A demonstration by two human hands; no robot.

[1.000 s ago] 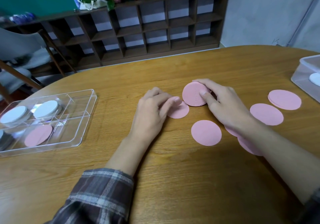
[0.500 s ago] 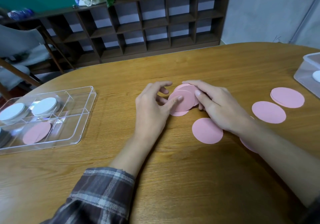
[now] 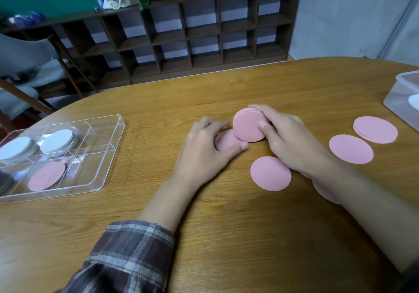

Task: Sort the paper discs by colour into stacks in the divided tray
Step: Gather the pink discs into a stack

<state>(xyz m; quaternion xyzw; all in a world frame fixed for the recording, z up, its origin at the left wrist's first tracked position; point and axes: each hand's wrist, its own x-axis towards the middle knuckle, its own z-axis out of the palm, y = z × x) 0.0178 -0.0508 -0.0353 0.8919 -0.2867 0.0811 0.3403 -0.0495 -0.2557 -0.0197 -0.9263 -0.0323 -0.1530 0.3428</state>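
- While curled round the held stack [image 3: 249, 126] of pink discs, thumb on its face and fingers behind, propped it tilted on edge with the right hand [image 3: 292, 143].
- Arched the left hand [image 3: 204, 149] just left of the held stack, thumb and bent fingertips closed on a flat pink disc [image 3: 226, 139] lying partly under it.
- Saw a loose disc [image 3: 271, 173] on the table [image 3: 226, 236] just nearer than the held stack, and a hidden disc [image 3: 324, 191] mostly under the right forearm.
- Noted a single disc [image 3: 351, 149] and a small pile [image 3: 375, 129] well right of the held stack.
- Found the divided tray [image 3: 114, 152] far left of the held stack, holding a tray disc [image 3: 46, 176] in a near compartment and white stacks [image 3: 57, 141] in far ones.
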